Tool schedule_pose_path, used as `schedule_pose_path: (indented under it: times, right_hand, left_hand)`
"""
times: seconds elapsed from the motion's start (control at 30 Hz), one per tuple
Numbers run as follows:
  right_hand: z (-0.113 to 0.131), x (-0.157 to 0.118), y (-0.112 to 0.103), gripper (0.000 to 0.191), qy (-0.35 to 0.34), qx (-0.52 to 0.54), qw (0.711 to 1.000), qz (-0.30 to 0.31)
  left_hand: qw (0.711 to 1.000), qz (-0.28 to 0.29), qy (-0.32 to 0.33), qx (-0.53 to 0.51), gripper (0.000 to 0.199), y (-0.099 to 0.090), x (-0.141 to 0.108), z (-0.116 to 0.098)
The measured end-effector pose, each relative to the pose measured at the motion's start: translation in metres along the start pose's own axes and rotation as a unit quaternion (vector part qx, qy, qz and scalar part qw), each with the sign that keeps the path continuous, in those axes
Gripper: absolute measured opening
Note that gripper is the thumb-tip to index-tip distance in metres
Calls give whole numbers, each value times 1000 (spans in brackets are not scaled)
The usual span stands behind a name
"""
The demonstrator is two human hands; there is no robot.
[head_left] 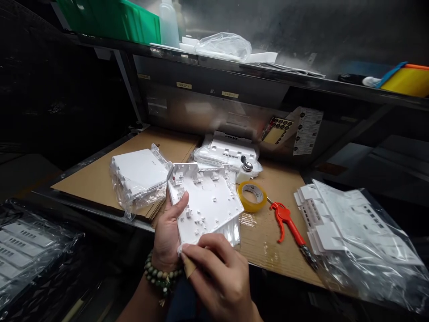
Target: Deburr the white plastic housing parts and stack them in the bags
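Observation:
My left hand (169, 232) grips a white plastic housing (208, 201) by its left edge, thumb over the rim. The inner side faces up, showing clips, posts and a raised wall along the far edge. At the housing's near corner, my right hand (221, 268) is closed in a pinch on a small white wad (181, 249), whose material I cannot make out. A tan strip (189, 267) shows at a right finger. Beyond the hands lie a roll of yellow tape (252, 197) and a white dispenser bottle (244, 173) with its metal lid up.
Bagged white housings lie on the cardboard at left (140, 172), at the back (231, 150) and at right (355, 223). A red air blow gun (288, 223) rests right of the tape. A shelf (208, 60) overhead carries a green bin (110, 20). More bagged parts (27, 246) sit lower left.

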State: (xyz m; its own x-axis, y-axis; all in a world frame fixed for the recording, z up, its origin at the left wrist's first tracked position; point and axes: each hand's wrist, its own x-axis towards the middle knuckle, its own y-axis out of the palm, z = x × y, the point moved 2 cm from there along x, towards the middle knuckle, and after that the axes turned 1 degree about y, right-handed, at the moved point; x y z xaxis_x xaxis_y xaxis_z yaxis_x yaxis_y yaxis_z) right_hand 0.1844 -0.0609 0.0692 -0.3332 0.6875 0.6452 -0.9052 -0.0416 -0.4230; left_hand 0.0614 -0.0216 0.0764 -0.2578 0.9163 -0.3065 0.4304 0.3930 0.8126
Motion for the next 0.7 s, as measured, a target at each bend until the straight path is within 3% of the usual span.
schedule_pose_path:
  times: [0.1,0.2,0.37,0.47,0.7]
  right_hand:
    - [-3,-1,2,19,4,-7,1000,3]
    - [-19,-2,-12,17,46,-30,998,-27]
    - [-58,-9,-64,17,125,-91,971,-184]
    - [-71,-10,-85,13,140,-135,947,-257]
    - [-79,-1,-75,14,133,-120,965,-193]
  left_hand:
    - [1000,11,4,-8,64,-4,3,-2]
    - [1000,17,-3,-25,61,-14,10,-10]
    - [995,17,-78,-67,44,-35,16,-30]
    - [993,47,-75,-83,39,-42,15,-39]
    - [981,173,-74,-40,50,-49,13,-42]
